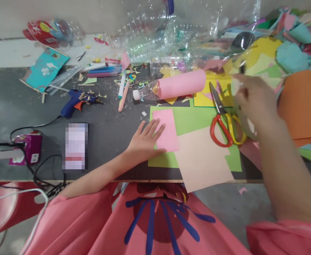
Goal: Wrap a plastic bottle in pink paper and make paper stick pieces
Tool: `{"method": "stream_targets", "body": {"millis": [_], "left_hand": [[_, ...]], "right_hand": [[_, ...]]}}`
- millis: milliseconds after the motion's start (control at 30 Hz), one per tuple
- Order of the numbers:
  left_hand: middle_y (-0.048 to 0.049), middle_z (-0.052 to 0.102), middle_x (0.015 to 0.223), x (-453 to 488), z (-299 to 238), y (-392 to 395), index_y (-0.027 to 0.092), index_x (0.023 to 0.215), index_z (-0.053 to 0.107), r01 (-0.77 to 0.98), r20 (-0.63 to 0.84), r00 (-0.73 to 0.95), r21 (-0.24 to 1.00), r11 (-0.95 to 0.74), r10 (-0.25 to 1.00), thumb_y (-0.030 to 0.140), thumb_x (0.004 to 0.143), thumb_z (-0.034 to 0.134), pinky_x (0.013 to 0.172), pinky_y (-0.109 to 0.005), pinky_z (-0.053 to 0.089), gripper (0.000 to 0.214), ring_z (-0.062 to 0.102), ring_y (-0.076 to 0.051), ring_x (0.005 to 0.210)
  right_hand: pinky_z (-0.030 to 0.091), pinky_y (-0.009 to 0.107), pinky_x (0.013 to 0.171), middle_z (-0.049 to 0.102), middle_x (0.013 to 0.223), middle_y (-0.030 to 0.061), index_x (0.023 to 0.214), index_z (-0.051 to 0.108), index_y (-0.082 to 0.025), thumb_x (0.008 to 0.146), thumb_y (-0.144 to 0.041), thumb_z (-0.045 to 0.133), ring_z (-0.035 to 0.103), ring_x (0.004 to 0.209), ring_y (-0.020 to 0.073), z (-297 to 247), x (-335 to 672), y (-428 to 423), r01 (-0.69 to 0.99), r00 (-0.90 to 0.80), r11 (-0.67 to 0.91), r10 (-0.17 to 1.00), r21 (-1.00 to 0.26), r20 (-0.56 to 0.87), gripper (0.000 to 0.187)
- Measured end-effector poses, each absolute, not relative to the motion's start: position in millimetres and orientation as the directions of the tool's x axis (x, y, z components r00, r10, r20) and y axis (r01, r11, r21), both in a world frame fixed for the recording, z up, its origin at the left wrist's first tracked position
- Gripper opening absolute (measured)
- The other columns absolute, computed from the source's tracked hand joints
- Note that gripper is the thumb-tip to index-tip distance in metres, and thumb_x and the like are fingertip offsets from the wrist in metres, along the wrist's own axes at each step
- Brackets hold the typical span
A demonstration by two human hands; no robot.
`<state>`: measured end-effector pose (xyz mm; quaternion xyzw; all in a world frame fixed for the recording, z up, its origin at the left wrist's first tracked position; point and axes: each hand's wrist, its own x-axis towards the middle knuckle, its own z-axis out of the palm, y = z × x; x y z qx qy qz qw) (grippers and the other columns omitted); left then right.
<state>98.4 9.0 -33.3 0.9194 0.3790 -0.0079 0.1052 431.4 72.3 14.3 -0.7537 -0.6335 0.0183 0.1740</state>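
My left hand (144,141) lies flat with its fingers spread on a small pink paper piece (168,132). That piece rests on a green sheet (195,118), beside a pale peach sheet (203,163) that overhangs the table's front edge. My right hand (253,99) is raised on the right and blurred, with its fingers curled together. A dark tip (242,69) pokes out above them; I cannot make out what it belongs to. Scissors (221,117) with red and yellow handles lie partly open just left of this hand. Behind the sheets lies a clear bottle wrapped in pink paper (183,84).
A blue glue gun (74,101), a phone (75,147) and a purple box (30,147) with cables lie on the left. Markers (103,70) and paper scraps are scattered behind. Large clear plastic (171,32) covers the back. Orange paper (304,106) lies at right.
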Motion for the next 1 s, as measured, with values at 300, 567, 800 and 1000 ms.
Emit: {"method": "stream_targets", "body": {"millis": [300,567,800,1000], "left_hand": [[-0.0214,0.031,0.156,96.2,-36.8,17.9,0.009,0.151,0.026,0.715,-0.1,0.691,0.24,-0.656,0.716,0.076,0.078,0.048,0.121,-0.052,0.013,0.102,0.028,-0.036,0.146],[-0.0272,0.025,0.156,97.5,-38.9,17.6,-0.003,0.15,0.021,0.721,-0.117,0.69,0.191,-0.666,0.714,0.078,0.075,0.051,0.121,-0.054,0.012,0.114,0.022,-0.038,0.148],[-0.023,0.03,0.156,88.8,-33.0,25.6,0.002,0.15,0.027,0.691,-0.082,0.717,0.211,-0.691,0.692,0.073,0.081,0.048,0.119,-0.048,0.021,0.101,0.029,-0.035,0.146],[-0.0249,0.031,0.155,85.4,-32.1,30.7,0.0,0.149,0.027,0.733,-0.105,0.672,0.233,-0.639,0.733,0.072,0.074,0.058,0.12,-0.048,0.021,0.108,0.028,-0.036,0.146]], "right_hand": [[0.042,0.027,0.046,0.074,0.068,-0.0044,0.077,0.056,-0.028,0.064,-0.032,0.083,0.065,0.051,0.0138,48.2,357.9,26.6,-0.155,0.119,0.062,0.992,-0.986,0.043,0.03],[0.056,0.03,0.054,0.069,0.075,-0.0003,0.107,0.051,-0.029,0.078,-0.082,0.037,0.069,0.062,0.0168,-16.4,291.5,27.6,-0.235,-0.125,-0.268,0.962,-0.934,-0.244,0.063],[0.06,0.03,0.062,0.068,0.085,0.0018,0.101,0.057,-0.027,0.07,-0.082,0.05,0.07,0.07,0.016,-37.8,292.5,29.8,-0.239,-0.064,-0.232,0.973,-0.943,-0.224,0.064],[0.057,0.031,0.074,0.071,0.085,0.0037,0.095,0.067,-0.023,0.079,-0.061,0.062,0.069,0.075,0.0158,-33.3,289.9,19.6,-0.217,-0.162,-0.166,0.978,-0.962,-0.132,0.041]]}}
